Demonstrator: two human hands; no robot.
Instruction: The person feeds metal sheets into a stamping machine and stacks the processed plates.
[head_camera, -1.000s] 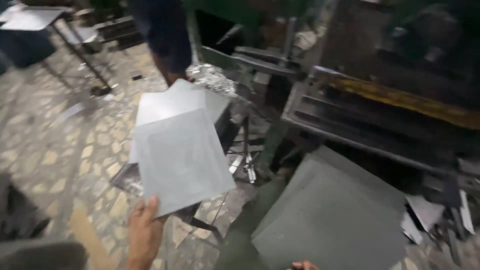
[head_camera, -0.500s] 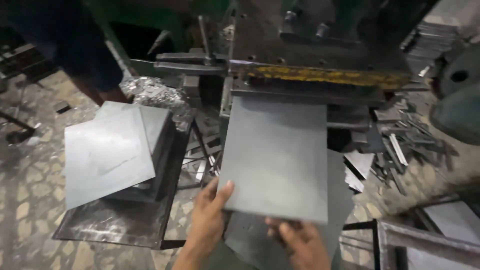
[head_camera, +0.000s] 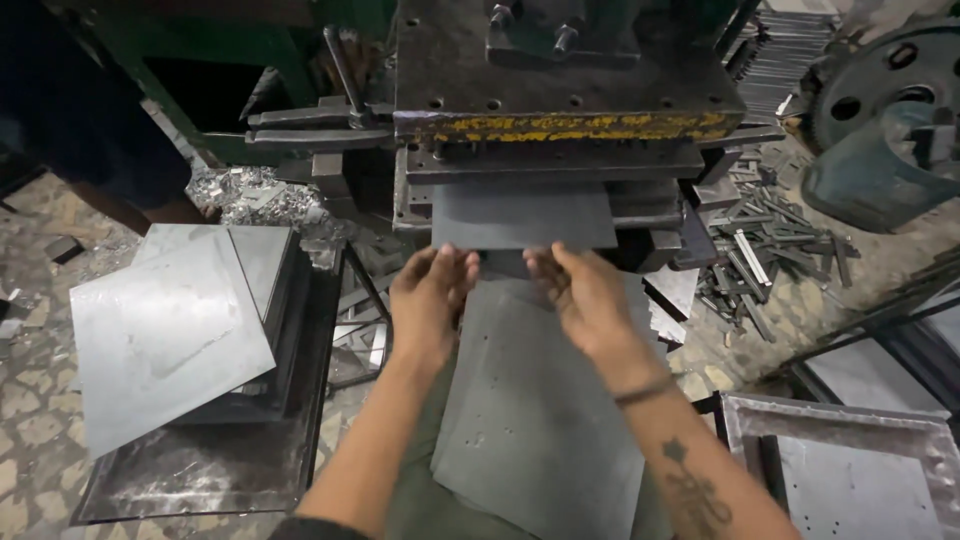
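Observation:
A flat grey metal sheet (head_camera: 524, 215) lies pushed into the mouth of a heavy press machine (head_camera: 565, 90), under its yellow-striped bar. My left hand (head_camera: 430, 300) and my right hand (head_camera: 580, 295) both press on the sheet's near edge, fingers curled over it. Below my forearms a stack of similar grey sheets (head_camera: 540, 420) rests tilted on my lap.
On the left a stack of metal sheets (head_camera: 170, 330) sits on a dark tray stand (head_camera: 200, 470). Metal offcuts (head_camera: 770, 260) litter the floor at right. A metal tray (head_camera: 850, 470) is at lower right, a large flywheel (head_camera: 890, 90) at upper right. Someone's dark-clothed legs (head_camera: 90, 130) stand at upper left.
My view swung from the left stack to the press. The sheet I held with both hands has gone forward into the press opening, and my hands followed to its near edge.

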